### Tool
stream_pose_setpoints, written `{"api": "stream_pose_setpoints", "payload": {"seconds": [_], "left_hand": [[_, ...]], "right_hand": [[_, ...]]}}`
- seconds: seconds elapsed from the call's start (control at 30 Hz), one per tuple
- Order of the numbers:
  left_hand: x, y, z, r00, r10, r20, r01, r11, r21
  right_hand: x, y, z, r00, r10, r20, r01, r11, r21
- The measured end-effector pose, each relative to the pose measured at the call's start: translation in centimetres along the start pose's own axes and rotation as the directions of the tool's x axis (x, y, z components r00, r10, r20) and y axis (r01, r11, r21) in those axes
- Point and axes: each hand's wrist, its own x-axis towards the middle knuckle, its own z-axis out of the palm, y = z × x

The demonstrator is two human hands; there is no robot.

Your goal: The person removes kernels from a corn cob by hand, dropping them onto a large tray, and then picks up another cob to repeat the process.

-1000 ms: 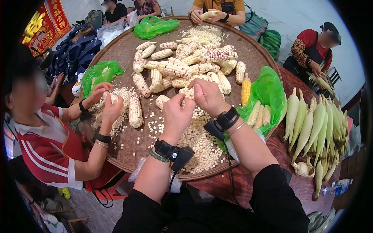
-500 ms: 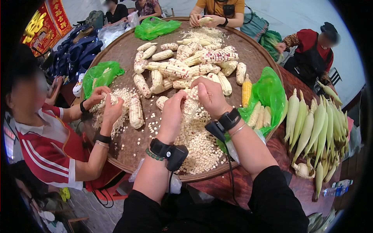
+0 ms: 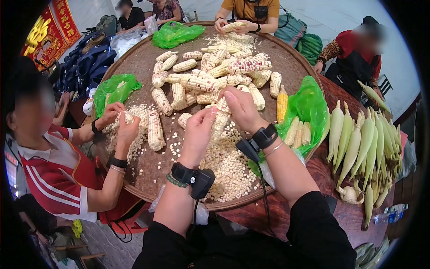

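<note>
Between my two hands, over the round woven tray (image 3: 134,175), is a partly stripped corn cob (image 3: 220,120). My right hand (image 3: 238,104) is wrapped round its upper end. My left hand (image 3: 200,127) is closed against the cob's left side, its fingertips pressed together. Loose pale kernels (image 3: 228,172) lie heaped below both hands. Just beyond them is a pile of white and purple corn cobs (image 3: 197,82). A yellow cob (image 3: 282,105) lies to the right of my right hand, beside a green plastic bag (image 3: 309,105) with several pale cobs.
At the left, a person in red (image 3: 58,166) works a cob over the tray. Another in orange (image 3: 251,11) holds a cob at the far rim. Husked ears (image 3: 369,139) and a plastic bottle (image 3: 390,216) lie right. A person in dark red (image 3: 358,54) stands far right.
My left hand has shifted slightly away from the cob's middle. The person at the far right has drawn a hand back from the green sack.
</note>
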Motion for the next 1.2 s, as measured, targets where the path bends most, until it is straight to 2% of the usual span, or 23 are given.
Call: {"api": "stream_pose_setpoints", "payload": {"seconds": [0.03,0.1,0.13,0.2,0.23,0.3,0.33,0.4,0.43,0.5,0.6,0.7,0.83,1.03,1.1,1.13,1.2], "left_hand": [[-0.1,0.2,0.1,1.0,0.0,0.0,0.0,1.0,0.0],[-0.3,0.7,0.4,0.991,0.115,-0.071,-0.088,0.948,0.305],[-0.4,0.8,0.6,0.991,0.112,-0.069,-0.086,0.949,0.304],[-0.5,1.0,0.9,0.992,0.047,-0.116,-0.032,0.992,0.122],[-0.4,0.9,0.8,0.992,0.046,-0.116,-0.032,0.992,0.123],[-0.2,0.7,0.5,0.998,0.007,-0.069,-0.008,1.0,-0.022],[-0.2,0.8,0.5,0.998,0.006,-0.07,-0.007,1.0,-0.02],[-0.3,1.0,0.9,0.997,-0.067,0.036,0.069,0.995,-0.066],[-0.2,1.0,0.7,0.997,-0.067,0.036,0.069,0.995,-0.066],[-0.1,0.6,0.1,0.982,-0.138,0.13,0.147,0.987,-0.061],[0.0,0.5,0.1,0.992,-0.114,0.062,0.113,0.993,0.017],[0.1,-0.1,0.0,0.997,-0.053,0.057,0.052,0.998,0.027],[-0.1,0.2,0.1,0.995,-0.084,0.046,0.085,0.996,-0.032],[-0.2,0.3,-0.6,0.987,-0.142,0.07,0.14,0.99,0.033],[-0.7,0.8,-0.4,0.985,-0.143,0.1,0.156,0.979,-0.13],[-0.6,0.6,-0.6,0.985,-0.142,0.099,0.155,0.979,-0.132],[-0.5,0.0,-1.1,0.972,-0.175,0.158,0.211,0.945,-0.248]], "right_hand": [[0.0,0.3,0.1,1.0,0.0,-0.001,0.0,1.0,0.0],[0.1,0.6,0.2,0.99,0.121,0.076,-0.123,0.992,0.026],[0.1,0.5,0.1,0.989,0.125,0.074,-0.127,0.992,0.024],[0.2,0.1,-0.2,0.978,0.17,0.123,-0.166,0.985,-0.04],[0.2,0.1,-0.2,0.978,0.17,0.123,-0.166,0.985,-0.039],[0.1,0.0,-0.1,0.982,0.165,0.097,-0.165,0.986,-0.006],[0.1,-0.1,-0.1,0.982,0.165,0.097,-0.165,0.986,-0.003],[0.1,-0.5,-0.2,0.978,0.153,0.144,-0.158,0.987,0.018],[0.0,-0.6,-0.2,0.978,0.153,0.144,-0.157,0.987,0.018],[0.0,-0.7,-0.2,0.979,0.15,0.136,-0.155,0.987,0.028],[0.0,-0.4,-0.1,0.992,0.079,0.098,-0.082,0.996,0.021],[-0.1,-0.3,0.1,0.992,0.085,0.091,-0.088,0.996,0.032],[-0.3,0.3,0.0,0.991,0.078,0.113,-0.08,0.997,0.01],[-0.4,0.4,0.4,0.993,0.026,0.113,-0.024,1.0,-0.019],[-0.6,0.3,0.8,0.993,0.021,0.117,-0.023,1.0,0.012],[-0.6,0.3,0.8,0.993,0.021,0.119,-0.022,1.0,0.011],[-0.7,0.4,0.8,0.98,0.007,0.197,0.005,0.998,-0.063]]}}
